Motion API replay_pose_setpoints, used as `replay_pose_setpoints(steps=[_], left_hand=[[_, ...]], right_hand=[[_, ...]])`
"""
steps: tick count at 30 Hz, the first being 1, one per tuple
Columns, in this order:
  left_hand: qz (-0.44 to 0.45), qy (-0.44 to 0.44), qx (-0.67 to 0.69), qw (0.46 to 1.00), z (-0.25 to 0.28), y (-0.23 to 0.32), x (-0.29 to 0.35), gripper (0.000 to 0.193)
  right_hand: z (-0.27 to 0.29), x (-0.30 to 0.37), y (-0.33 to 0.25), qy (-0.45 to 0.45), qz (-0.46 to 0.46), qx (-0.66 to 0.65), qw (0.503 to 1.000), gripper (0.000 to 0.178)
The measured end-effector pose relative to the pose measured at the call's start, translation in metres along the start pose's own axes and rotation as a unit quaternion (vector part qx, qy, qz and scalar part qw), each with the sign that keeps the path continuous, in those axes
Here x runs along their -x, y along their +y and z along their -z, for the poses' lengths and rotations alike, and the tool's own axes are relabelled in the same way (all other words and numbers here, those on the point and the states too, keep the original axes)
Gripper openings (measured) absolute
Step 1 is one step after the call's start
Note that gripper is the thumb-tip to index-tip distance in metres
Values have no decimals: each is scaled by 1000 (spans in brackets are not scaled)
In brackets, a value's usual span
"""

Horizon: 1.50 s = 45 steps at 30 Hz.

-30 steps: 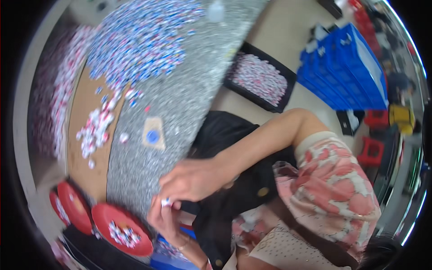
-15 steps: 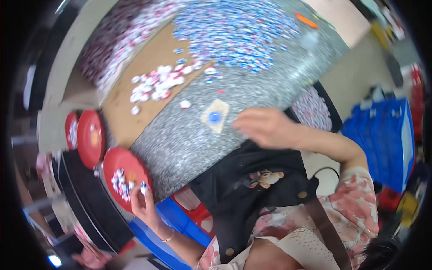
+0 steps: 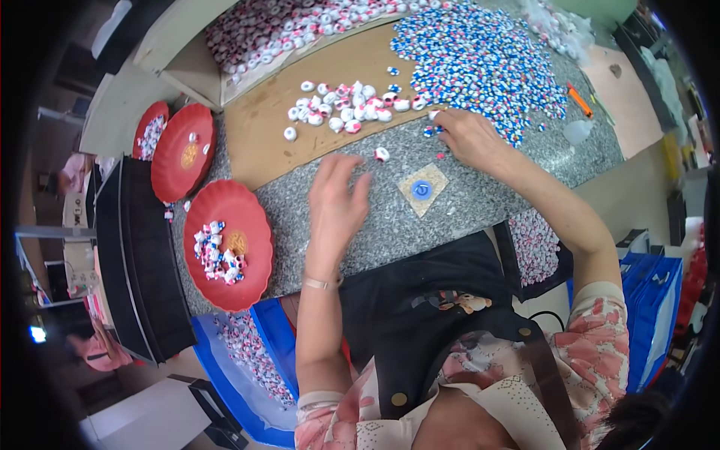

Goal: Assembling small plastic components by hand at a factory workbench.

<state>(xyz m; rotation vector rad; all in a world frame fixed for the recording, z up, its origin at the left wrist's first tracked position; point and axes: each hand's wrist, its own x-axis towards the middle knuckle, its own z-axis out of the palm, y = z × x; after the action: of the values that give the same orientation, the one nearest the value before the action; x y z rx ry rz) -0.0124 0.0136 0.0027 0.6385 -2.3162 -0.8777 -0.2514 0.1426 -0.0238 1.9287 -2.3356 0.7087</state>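
My left hand (image 3: 335, 196) hovers over the granite worktop (image 3: 300, 225), thumb and fingers apart, with nothing visible in it. My right hand (image 3: 474, 139) reaches to the near edge of a heap of small blue-and-white pieces (image 3: 480, 67). Its fingers are drawn together beside a few loose blue pieces; whatever they pinch is hidden. A group of white-and-pink rounded pieces (image 3: 345, 105) lies on a brown board, and a single white piece (image 3: 382, 154) sits between my hands. Nearer me, a blue round cap-like thing (image 3: 421, 189) rests on a pale square pad (image 3: 407, 202).
A scalloped red dish (image 3: 259, 262) holds several assembled pieces; two more red dishes stand behind it. A bin of white-and-pink pieces (image 3: 277, 37) runs along the back. An orange cutter (image 3: 579, 100) and a small clear bottle (image 3: 577, 132) lie at right. A blue-sided container (image 3: 251, 352) sits below.
My left hand has come from the near red dish to above the worktop, and the small piece in its fingers is gone. My right hand has moved from beside the pad to the blue-and-white heap.
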Motion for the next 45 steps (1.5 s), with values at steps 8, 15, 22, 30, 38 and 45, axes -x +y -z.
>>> replay_pose_setpoints(steps=[8,15,22,30,38,45], left_hand=[[-70,-65,-43,995,-38,-24,-29,25],[97,-44,351,930,-22,-19,25,37],[183,-44,478,858,-17,-14,60,36],[124,-29,499,857,-23,-16,69,35],[158,-19,557,815,-17,-12,76,37],[159,-8,519,840,-12,-6,76,36]], right_hand=[[1,6,5,3,35,21,999,18],[8,13,21,-30,7,-27,999,23],[33,45,-10,-33,36,-15,999,18],[47,87,-42,-136,-39,16,990,20],[47,55,-57,-93,37,-63,993,15],[36,18,-81,-143,132,9,981,12]])
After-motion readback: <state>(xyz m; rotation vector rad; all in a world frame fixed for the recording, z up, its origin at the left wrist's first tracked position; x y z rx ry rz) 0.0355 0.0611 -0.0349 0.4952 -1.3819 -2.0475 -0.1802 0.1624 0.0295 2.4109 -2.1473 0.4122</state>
